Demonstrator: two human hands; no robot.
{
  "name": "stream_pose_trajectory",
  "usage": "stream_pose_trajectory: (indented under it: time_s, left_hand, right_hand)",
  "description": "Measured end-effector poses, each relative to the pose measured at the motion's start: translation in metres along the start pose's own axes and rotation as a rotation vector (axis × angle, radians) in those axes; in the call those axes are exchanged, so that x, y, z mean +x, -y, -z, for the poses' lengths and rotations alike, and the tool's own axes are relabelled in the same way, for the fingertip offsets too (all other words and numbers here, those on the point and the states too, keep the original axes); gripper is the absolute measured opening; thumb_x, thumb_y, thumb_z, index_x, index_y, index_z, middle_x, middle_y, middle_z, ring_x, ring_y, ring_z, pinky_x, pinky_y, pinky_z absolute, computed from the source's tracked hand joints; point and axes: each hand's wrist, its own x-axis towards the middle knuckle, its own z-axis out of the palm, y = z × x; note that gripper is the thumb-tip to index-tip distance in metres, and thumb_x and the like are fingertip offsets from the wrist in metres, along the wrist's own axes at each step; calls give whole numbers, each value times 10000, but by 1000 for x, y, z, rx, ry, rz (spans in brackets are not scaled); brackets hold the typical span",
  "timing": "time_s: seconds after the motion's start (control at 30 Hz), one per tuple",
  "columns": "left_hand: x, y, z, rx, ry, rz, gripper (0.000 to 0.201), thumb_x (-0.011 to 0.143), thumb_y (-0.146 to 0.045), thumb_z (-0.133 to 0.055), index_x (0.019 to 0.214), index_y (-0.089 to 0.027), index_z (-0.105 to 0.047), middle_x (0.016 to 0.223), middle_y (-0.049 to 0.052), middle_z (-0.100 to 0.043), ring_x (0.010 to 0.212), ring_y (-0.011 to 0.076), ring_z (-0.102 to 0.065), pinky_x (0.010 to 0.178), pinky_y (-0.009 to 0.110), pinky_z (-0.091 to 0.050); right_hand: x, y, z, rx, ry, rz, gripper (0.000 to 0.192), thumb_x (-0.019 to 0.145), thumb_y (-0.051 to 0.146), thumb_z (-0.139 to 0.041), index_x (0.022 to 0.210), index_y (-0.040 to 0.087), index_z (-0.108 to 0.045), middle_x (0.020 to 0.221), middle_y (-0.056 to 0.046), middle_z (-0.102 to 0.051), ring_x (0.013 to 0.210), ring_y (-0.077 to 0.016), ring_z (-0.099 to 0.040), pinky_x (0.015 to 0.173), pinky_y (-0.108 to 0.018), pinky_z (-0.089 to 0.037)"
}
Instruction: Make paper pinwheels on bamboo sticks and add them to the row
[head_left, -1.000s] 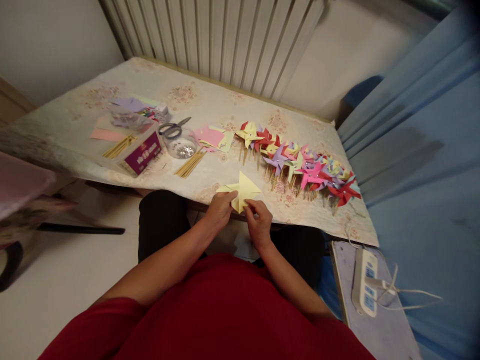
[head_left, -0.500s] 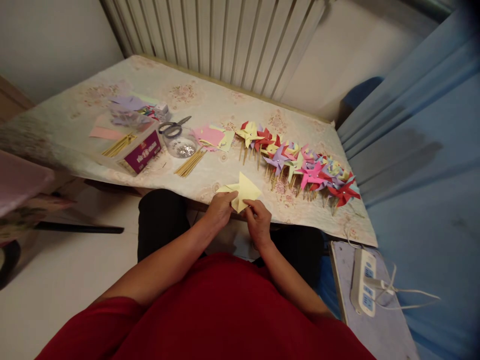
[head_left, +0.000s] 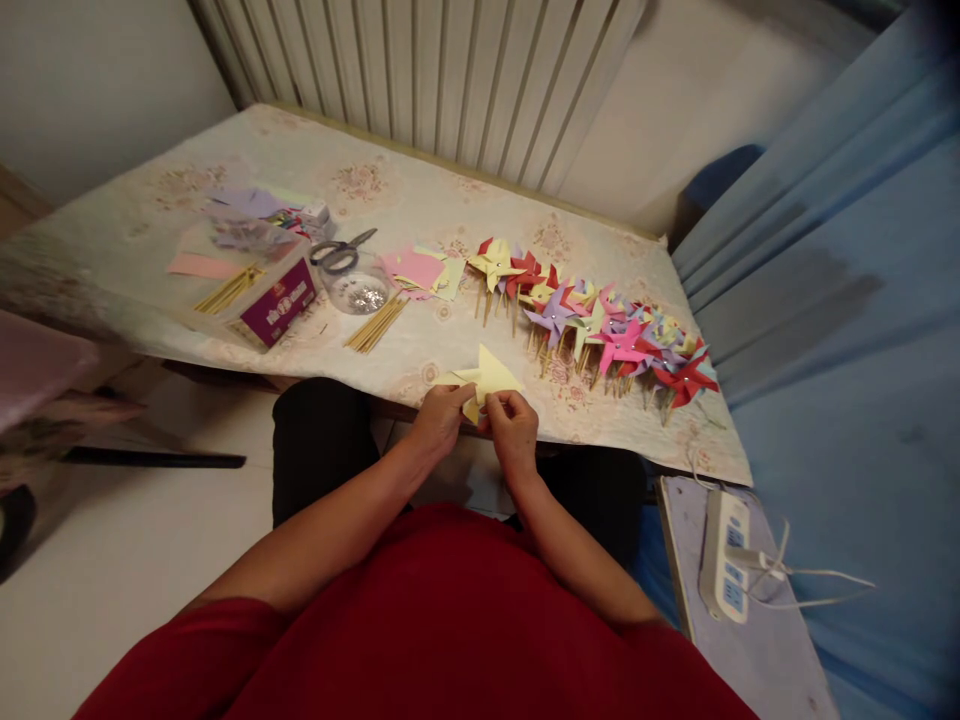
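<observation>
A pale yellow paper pinwheel [head_left: 495, 372], its blades partly folded, is held above the table's front edge. My left hand [head_left: 441, 415] pinches it from the left, thumb near its middle. On the lower right side, the fingers of my right hand [head_left: 511, 420] are closed on a corner of the same paper. Just beyond my hands lie a bundle of thin wooden sticks [head_left: 376, 324] and a round clear tub [head_left: 358, 293] of small shiny pins. Finished pinwheels [head_left: 553, 317] in several colours stand in rows to the right.
Scissors [head_left: 343, 251] rest across the tub. Left of it sits a clear box [head_left: 279, 305] with a purple label and sticks inside. Coloured paper pieces [head_left: 416, 268] lie behind the sticks. A power strip [head_left: 726, 555] with cables sits on a low stand at the right.
My right fingers have shifted slightly up and left, drawing the paper's lower corner inward. My left hand keeps its grip. The view has moved slightly.
</observation>
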Motion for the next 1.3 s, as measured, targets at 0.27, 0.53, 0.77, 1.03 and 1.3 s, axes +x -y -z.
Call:
stream_pose_trajectory:
  time_s: [0.27, 0.53, 0.77, 1.03, 1.3]
  left_hand:
    - [2, 5, 1, -3, -5, -4, 129, 695, -252, -673, 636, -140, -648, 563, -4, -593, 493, 109, -503, 483, 239, -361]
    - [5, 10, 3, 19, -29, -23, 150, 686, -271, -681, 635, -134, -648, 568, 6, -607, 478, 101, -494, 479, 235, -369]
    - [7, 14, 6, 47, -46, -40, 156, 677, -281, -693, 629, -140, -647, 548, -1, -592, 474, 100, -490, 471, 230, -367]
    - [7, 16, 4, 21, -42, -44, 179, 653, -292, -708, 630, -131, -634, 548, -10, -587, 468, 98, -495, 480, 234, -385]
    - [7, 14, 1, 54, -100, -52, 196, 639, -301, -703, 613, -123, -625, 530, -6, -584, 479, 105, -518, 488, 236, -388]
  right_hand:
    - [5, -2, -6, -8, -77, -28, 175, 781, 344, -581, 659, 223, -550, 469, 52, -564, 424, -141, -529, 443, -249, -408]
    - [6, -4, -6, -34, -100, -31, 178, 773, 339, -580, 647, 220, -541, 480, 51, -564, 427, -137, -537, 440, -243, -407]
    - [7, -9, -7, -44, -105, -22, 181, 774, 340, -573, 647, 215, -537, 483, 52, -561, 440, -128, -535, 460, -237, -410]
    - [9, -12, -7, -103, -153, 2, 201, 777, 356, -560, 646, 207, -529, 520, 44, -559, 499, -136, -536, 522, -251, -418]
    - [8, -12, -8, -115, -154, 0, 206, 773, 368, -557, 645, 210, -523, 533, 37, -556, 518, -142, -534, 537, -257, -419]
